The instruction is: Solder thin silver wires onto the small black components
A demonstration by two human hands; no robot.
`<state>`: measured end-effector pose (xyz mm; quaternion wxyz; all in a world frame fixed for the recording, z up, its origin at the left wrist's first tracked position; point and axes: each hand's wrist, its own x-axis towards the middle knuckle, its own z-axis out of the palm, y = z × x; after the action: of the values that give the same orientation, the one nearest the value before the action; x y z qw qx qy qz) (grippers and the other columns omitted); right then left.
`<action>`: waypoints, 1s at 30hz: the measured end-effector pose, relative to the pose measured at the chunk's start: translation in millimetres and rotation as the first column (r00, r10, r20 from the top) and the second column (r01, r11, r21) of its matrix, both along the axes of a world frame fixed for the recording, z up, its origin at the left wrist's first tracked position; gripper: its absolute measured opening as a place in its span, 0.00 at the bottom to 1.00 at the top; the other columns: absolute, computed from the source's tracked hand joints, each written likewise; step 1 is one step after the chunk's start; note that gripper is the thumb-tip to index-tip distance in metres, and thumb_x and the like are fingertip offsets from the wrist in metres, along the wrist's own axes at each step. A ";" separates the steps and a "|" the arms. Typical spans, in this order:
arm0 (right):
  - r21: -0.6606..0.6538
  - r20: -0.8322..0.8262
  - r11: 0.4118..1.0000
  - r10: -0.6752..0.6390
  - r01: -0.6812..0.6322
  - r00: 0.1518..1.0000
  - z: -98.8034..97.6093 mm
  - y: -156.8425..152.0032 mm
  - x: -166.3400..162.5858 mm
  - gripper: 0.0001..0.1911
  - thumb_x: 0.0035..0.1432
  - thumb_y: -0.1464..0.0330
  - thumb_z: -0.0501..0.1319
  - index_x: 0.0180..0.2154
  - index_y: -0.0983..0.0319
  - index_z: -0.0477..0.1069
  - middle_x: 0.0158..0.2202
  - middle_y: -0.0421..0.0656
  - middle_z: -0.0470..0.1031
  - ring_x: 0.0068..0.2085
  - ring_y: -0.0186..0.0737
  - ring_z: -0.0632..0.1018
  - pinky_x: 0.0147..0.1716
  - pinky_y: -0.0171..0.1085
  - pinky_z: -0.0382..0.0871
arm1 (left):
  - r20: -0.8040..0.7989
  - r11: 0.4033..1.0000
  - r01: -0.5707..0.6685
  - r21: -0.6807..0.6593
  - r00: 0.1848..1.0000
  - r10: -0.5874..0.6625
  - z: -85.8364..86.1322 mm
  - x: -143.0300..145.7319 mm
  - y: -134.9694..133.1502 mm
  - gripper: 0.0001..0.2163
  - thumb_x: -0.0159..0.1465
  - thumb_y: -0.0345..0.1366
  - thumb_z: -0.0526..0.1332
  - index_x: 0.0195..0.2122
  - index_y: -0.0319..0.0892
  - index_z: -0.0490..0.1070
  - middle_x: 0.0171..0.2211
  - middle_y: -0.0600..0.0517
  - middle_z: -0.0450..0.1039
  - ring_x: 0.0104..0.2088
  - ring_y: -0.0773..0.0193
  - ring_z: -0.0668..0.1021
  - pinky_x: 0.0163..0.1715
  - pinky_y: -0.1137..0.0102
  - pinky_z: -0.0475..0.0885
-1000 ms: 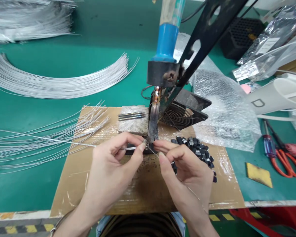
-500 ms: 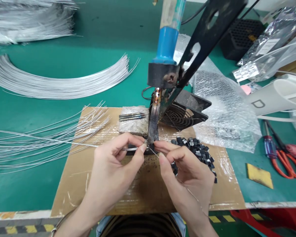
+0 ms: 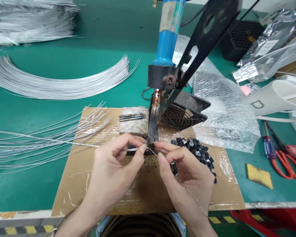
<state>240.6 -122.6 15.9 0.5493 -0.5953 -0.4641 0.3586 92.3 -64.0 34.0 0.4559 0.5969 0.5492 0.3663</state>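
My left hand (image 3: 115, 164) pinches a thin silver wire (image 3: 64, 142) that runs off to the left, its end held at the tip of the mounted soldering iron (image 3: 153, 125). My right hand (image 3: 187, 171) pinches a fine strand of solder wire (image 3: 189, 194) and brings it to the same tip. Both hands meet over a small dark part under the iron, on the taped cardboard mat (image 3: 71, 184). A heap of small black components (image 3: 197, 152) lies just right of my right hand.
Bundles of silver wires (image 3: 59, 85) lie left and far left on the green bench. A small fan (image 3: 180, 113), bubble wrap (image 3: 224, 115), a grey sponge block (image 3: 134, 124), red-handled scissors (image 3: 286, 161), a screwdriver (image 3: 268, 144) and a yellow pad (image 3: 259, 174) lie around the mat.
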 end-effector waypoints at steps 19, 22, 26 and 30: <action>0.032 0.017 0.999 -0.019 0.019 1.000 -6.9 -2.9 -1.9 0.10 0.65 0.76 0.65 0.33 0.56 0.72 0.51 0.39 0.85 0.51 0.39 0.85 0.54 0.39 0.75 | 0.009 1.000 0.007 -0.007 1.000 -0.007 -1.5 0.2 0.7 0.06 0.64 0.29 0.67 0.31 0.46 0.79 0.35 0.57 0.84 0.37 0.68 0.84 0.38 0.76 0.76; 0.040 0.021 0.999 -0.020 0.019 1.000 -7.1 -3.8 -1.7 0.10 0.65 0.76 0.65 0.34 0.56 0.72 0.50 0.39 0.85 0.51 0.39 0.85 0.54 0.38 0.75 | 0.008 1.000 0.004 -0.008 1.000 -0.004 -1.6 0.4 0.8 0.06 0.63 0.29 0.67 0.31 0.46 0.79 0.35 0.57 0.84 0.37 0.68 0.84 0.37 0.77 0.75; 0.038 0.017 0.999 -0.015 0.014 1.000 -7.1 -3.7 -2.3 0.10 0.65 0.77 0.65 0.34 0.57 0.72 0.51 0.39 0.85 0.51 0.39 0.85 0.54 0.38 0.75 | 0.003 1.000 -0.001 -0.010 1.000 0.001 -0.8 0.7 1.1 0.05 0.63 0.29 0.67 0.31 0.46 0.79 0.34 0.57 0.84 0.37 0.68 0.84 0.37 0.77 0.75; 0.046 0.023 0.999 -0.019 0.018 1.000 -7.1 -2.1 -3.3 0.10 0.65 0.77 0.65 0.34 0.57 0.72 0.50 0.39 0.85 0.51 0.39 0.85 0.54 0.38 0.75 | -0.014 1.000 -0.002 0.002 1.000 0.002 0.7 0.7 0.4 0.06 0.63 0.29 0.67 0.31 0.46 0.79 0.33 0.58 0.84 0.36 0.68 0.83 0.36 0.77 0.74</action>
<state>237.3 -124.7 8.9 0.5606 -0.5910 -0.4730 0.3358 93.0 -63.5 34.7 0.4511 0.5994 0.5525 0.3632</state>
